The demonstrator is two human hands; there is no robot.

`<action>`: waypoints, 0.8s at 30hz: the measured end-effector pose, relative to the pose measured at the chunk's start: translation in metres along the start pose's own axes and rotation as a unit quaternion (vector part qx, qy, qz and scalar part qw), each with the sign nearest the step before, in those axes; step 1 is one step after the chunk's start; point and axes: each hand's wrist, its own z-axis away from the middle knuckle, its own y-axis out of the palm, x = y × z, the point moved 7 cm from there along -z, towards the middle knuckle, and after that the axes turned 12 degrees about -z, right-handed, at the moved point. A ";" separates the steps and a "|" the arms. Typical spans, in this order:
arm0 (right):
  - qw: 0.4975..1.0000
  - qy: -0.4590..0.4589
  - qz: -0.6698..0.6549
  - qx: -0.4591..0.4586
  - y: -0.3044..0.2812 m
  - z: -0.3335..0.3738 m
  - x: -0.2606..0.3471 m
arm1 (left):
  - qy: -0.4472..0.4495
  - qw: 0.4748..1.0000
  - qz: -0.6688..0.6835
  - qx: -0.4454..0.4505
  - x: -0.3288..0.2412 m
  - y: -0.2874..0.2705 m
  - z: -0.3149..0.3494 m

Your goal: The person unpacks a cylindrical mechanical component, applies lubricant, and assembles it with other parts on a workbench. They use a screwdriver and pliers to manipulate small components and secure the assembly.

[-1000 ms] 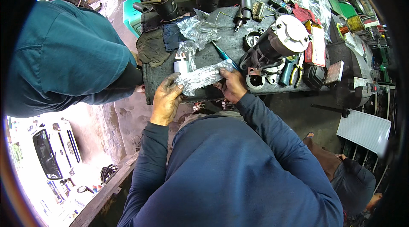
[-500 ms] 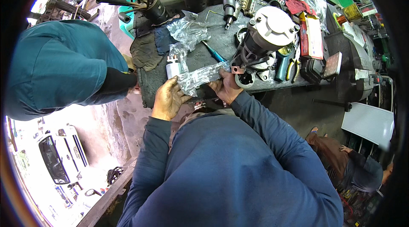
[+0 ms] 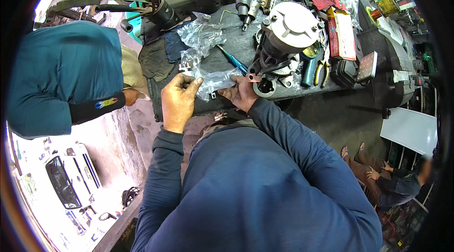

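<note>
A clear plastic bag (image 3: 213, 81) stretches between my hands at the front edge of the workbench. My left hand (image 3: 178, 100) pinches its left end between thumb and fingers. The fingers of my right hand (image 3: 242, 95) are closed on the bag's right end, beside a copper tab (image 3: 253, 78). A small metal piece (image 3: 213, 95) shows at the bag's lower edge; whether it is inside cannot be made out. Behind my left fingers, a white cylindrical part with copper terminals (image 3: 186, 68) is mostly hidden. A starter motor (image 3: 292, 27) with a pale end cover stands to the right.
A teal-handled screwdriver (image 3: 232, 60) and crumpled plastic (image 3: 201, 34) lie behind the bag. Pliers (image 3: 323, 68), a red-and-white box (image 3: 341, 34) and a dark cloth (image 3: 160, 60) are on the bench. Another person (image 3: 78, 74) stands close at left; one more (image 3: 397, 183) is at lower right.
My left hand has turned and closed from a more open pose, now pinching the bag in front of the white part. The person at left has shifted, and the person at lower right has moved.
</note>
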 end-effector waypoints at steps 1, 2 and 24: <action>1.000 -0.003 0.004 0.008 0.003 0.000 0.000 | -0.019 0.999 -0.020 0.036 0.000 0.004 -0.003; 1.000 0.000 0.002 0.015 0.005 0.000 -0.001 | 0.004 0.999 -0.014 0.033 -0.006 0.003 -0.005; 0.980 0.190 -0.059 0.032 0.024 0.034 -0.032 | -0.035 0.998 -0.012 0.042 -0.007 0.028 0.018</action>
